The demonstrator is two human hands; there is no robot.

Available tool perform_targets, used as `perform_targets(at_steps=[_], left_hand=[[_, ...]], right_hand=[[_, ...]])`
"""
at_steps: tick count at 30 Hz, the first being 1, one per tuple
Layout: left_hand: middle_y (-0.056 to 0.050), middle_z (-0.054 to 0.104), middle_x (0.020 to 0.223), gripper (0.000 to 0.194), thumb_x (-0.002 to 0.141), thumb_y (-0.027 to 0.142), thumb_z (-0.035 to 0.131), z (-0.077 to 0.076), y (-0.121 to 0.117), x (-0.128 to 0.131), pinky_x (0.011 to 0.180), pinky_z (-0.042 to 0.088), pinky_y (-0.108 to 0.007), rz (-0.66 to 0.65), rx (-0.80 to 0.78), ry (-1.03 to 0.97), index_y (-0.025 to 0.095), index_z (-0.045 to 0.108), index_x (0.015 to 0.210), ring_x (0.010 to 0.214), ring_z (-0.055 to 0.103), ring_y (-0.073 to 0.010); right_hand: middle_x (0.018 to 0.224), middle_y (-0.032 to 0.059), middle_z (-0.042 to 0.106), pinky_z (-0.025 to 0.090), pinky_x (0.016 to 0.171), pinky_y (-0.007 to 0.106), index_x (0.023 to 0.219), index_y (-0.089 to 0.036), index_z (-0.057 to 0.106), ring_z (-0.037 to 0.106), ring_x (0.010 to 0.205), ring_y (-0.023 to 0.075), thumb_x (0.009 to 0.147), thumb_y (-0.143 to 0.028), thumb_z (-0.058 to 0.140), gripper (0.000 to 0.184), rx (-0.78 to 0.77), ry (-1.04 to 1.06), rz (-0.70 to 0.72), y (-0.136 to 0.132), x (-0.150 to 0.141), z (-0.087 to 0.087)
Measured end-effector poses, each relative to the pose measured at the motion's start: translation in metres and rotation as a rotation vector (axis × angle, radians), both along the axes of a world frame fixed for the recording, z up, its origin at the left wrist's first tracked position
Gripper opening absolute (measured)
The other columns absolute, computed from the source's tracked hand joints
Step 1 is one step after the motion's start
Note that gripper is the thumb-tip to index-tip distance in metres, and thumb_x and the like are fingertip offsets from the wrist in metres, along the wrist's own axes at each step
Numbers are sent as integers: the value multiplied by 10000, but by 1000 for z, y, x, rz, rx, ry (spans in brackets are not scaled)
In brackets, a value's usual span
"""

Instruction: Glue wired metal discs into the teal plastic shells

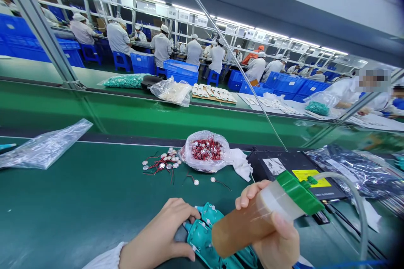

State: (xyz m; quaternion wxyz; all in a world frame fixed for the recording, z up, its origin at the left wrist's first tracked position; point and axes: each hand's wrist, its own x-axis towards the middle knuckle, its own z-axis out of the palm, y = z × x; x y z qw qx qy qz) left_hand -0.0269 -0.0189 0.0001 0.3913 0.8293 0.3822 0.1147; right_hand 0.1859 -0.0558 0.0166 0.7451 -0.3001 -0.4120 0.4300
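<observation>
My right hand [280, 239] is wrapped round a large clear dispensing syringe barrel [246, 222] of brown liquid. The barrel is tilted, with a green cap [298, 193] and a clear hose [358, 201] at its upper end. Its lower end hangs over several teal plastic shells [203, 239] and hides part of them. My left hand [167, 231] grips the near-left shell, fingers at its far end and thumb on its near side. Small white fittings sit on the shells. Beyond lie loose round discs with red wires [162, 166] and a plastic bag [206, 151] full of the same.
A black box [293, 159] with a yellow label and crumpled plastic packaging [356, 172] are at the right. A clear bag [47, 145] lies at the left. A green conveyor [142, 115] runs behind the bench. A slanting rod [233, 56] crosses in front; people in white work beyond.
</observation>
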Motion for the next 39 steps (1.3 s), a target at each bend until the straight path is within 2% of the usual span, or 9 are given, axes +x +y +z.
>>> perform_targets(at_steps=[39], left_hand=[[-37,611,995,516,603,513,781,-4,2,0,841,406,-329,-21,-38,21,222,610,995,962,515,-257]], right_hand=[[801,7,571,519,573,288,1020,-242,567,580,662,149,784,-419,573,295,36,1,17,0,-3,-1]])
